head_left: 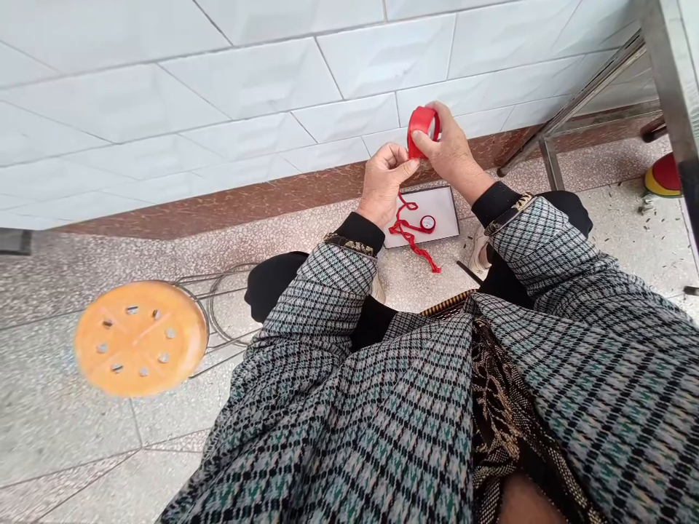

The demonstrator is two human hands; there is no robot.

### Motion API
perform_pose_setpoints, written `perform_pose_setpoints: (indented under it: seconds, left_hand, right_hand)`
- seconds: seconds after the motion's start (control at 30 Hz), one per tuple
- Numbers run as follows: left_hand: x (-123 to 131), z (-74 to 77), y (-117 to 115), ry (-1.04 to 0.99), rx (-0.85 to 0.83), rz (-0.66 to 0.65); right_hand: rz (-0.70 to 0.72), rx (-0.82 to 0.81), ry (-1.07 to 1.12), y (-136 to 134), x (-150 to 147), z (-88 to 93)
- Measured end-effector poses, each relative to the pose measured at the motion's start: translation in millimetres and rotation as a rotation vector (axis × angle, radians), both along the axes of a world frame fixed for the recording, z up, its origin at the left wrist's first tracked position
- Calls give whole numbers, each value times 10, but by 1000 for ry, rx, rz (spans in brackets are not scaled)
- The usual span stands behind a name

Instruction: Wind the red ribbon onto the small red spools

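Right hand [451, 153]: grip closed round red ribbon roll [421, 122], held up before far wall. Left hand [384, 180]: fingers pinched on roll's lower edge. Loose red ribbon [411, 236] on white board [445, 207], floor below hands. Orange stool [140, 338] left.

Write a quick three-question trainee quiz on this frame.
1. True or false: the right hand holds the red ribbon roll.
2. What lies on the white board on the floor? A) scissors B) a small spool and loose red ribbon C) a cup
3. Fill in: the stool seat is ___.
Key: 1 true; 2 B; 3 orange.
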State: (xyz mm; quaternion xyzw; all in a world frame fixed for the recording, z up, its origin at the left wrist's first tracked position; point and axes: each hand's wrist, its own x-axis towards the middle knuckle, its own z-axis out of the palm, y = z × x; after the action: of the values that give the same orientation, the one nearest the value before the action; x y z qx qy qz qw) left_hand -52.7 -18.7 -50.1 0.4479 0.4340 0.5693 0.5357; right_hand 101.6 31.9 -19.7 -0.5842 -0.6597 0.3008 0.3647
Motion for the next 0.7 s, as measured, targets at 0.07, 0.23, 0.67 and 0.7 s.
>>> perform_pose_setpoints:
  seconds: [0.07, 0.23, 0.67, 0.7]
  left_hand:
    - [-14, 19, -34, -45, -40, -24]
    - [-27, 93, -178, -139, -124, -32]
    - [-172, 242, -823, -268, -148, -80]
    - [-154, 266, -881, -275, -129, -109]
  right_hand:
    - [-11, -3, -17, -20, -10, 36]
    - [1, -16, 109, -58, -8, 16]
    - [124, 55, 176, -280, -137, -41]
    - [135, 65, 197, -308, -145, -70]
